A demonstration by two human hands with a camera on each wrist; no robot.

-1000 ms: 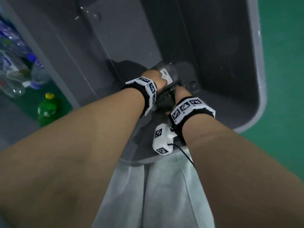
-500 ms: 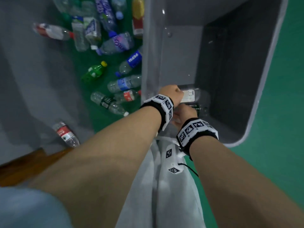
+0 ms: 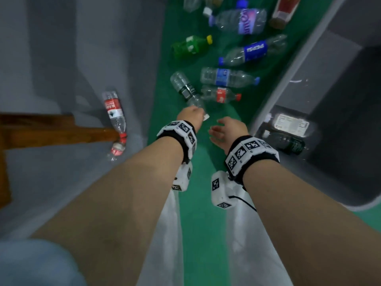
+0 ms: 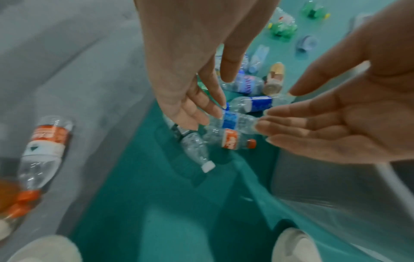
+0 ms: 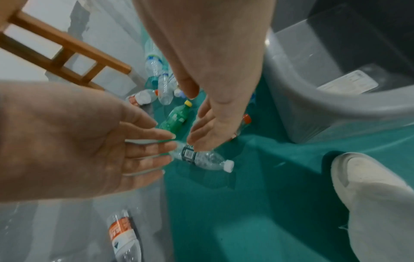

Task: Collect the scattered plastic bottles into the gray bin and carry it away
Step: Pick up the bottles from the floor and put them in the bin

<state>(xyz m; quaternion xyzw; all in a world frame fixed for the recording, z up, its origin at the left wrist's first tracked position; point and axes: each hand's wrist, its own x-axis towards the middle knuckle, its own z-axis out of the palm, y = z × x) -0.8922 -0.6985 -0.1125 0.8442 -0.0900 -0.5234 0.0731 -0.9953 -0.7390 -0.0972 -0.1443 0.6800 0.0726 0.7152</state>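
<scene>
The gray bin [image 3: 288,69] stands at the right and holds a clear white-labelled bottle [image 3: 288,122] and a dark green bottle [image 3: 286,142]. Several plastic bottles lie scattered on the green floor ahead. Nearest is a clear bottle with a dark label and white cap [image 3: 184,87] [image 5: 201,157]. My left hand [image 3: 190,117] [image 4: 190,109] hovers just above its cap end, fingers straight and empty. My right hand [image 3: 223,129] [image 5: 210,127] hangs beside it, palm open, holding nothing. A red-labelled bottle [image 3: 219,95] and a blue-labelled one [image 3: 226,77] lie just beyond.
A green bottle [image 3: 190,46] and a Pepsi bottle [image 3: 253,51] lie farther out. Another red-labelled bottle [image 3: 114,112] lies on the grey floor at the left, against a wooden frame [image 3: 51,129]. My white shoe [image 5: 358,175] stands close to the bin.
Both hands have come out of the bin, leaving two bottles inside, and moved left over the floor bottles. Their fingers have opened. The head view has swung left.
</scene>
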